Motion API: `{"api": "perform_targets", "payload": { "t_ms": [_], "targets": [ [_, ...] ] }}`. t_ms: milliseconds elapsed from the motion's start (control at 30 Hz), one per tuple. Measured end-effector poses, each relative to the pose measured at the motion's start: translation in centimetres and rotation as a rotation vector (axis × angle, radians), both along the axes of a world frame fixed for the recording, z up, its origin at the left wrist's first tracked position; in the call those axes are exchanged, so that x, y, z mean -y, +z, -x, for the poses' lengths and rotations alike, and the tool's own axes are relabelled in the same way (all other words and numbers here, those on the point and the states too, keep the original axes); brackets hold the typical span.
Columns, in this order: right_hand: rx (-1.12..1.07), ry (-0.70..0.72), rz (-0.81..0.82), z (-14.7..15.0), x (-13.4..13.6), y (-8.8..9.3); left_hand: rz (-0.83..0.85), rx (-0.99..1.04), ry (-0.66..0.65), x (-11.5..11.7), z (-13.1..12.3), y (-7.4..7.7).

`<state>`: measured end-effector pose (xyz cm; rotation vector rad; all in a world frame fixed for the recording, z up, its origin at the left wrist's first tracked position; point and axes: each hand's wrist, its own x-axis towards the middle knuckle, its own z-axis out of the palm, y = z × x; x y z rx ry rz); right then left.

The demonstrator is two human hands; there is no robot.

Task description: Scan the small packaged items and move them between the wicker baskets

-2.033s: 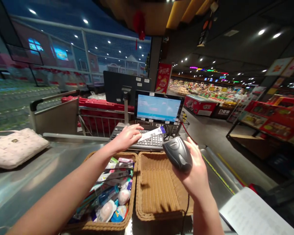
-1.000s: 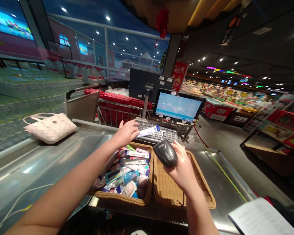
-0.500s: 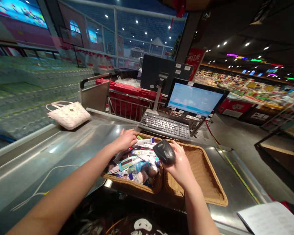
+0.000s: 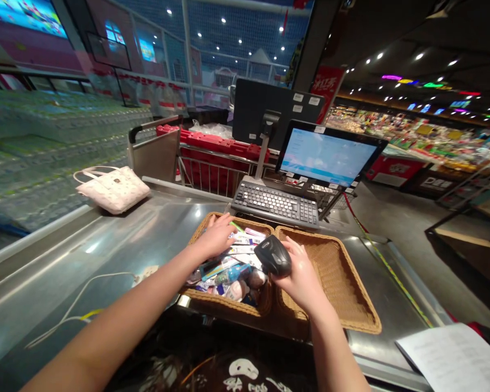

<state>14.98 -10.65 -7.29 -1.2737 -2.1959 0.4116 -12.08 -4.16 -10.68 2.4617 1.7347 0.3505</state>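
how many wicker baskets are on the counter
2: the left basket, with small goods in it, under the left hand; and the right basket beside it, partly hidden by the right hand. No others show.

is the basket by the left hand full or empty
Well filled: a jumble of packaged items hides the bottom of the basket beneath the left hand. Whether they reach the rim is hard to tell.
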Motion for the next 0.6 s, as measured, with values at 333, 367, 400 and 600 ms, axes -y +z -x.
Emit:
{"api": "perform_targets", "payload": {
  "t_ms": [333,367,400,600],
  "targets": [
    [-0.108,-0.297,-0.306,-8.4,0.9,0.9,-0.004,0.047,-0.358,0.1,-11.2,2.0],
    [-0.108,-0.354,-0.322,-9.5,1.1,1.1,0.004,0.044,-0.399,-0.2,-12.7,1.8],
    [-0.106,-0.408,-0.329,-10.5,1.4,1.2,0.017,0.037,-0.441,-0.4,-14.3,1.5],
    [-0.104,-0.57,-0.369,-15.4,3.1,1.0,0.163,-0.076,-0.689,-1.5,-24.0,-1.8]
  ]
}}
